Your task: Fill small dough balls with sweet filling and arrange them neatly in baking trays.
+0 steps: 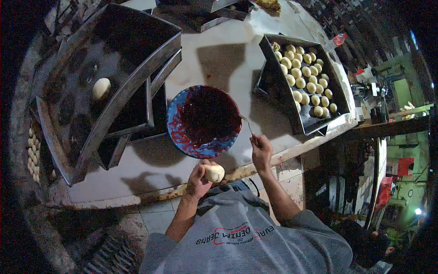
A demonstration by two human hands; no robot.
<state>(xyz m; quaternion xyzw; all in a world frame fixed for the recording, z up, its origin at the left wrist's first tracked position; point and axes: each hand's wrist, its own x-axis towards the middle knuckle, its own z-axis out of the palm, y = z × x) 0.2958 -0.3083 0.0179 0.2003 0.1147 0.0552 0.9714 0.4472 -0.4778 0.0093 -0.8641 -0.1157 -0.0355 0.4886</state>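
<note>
My left hand (196, 180), fingers wrapped round a pale dough ball (214, 172), is just below the blue bowl (182, 144) of dark red, glossy filling (207, 109). My right hand (261, 153) grips a thin metal utensil (247, 126) whose far end reaches the bowl's right rim. At the left, a large dark metal tray (120, 109) carries a single oval dough ball (101, 88) and rests askew on other pans (149, 102). To the right, another metal tray (299, 118) holds several pale dough balls (311, 86).
The worn pale worktop (214, 41) has more metal pans (212, 9) at the back and a rough front edge (150, 195). More dough balls (33, 155) show at the far left. A red-capped bottle (339, 39) is beyond the right tray. A dark-clothed person (360, 244) is at lower right.
</note>
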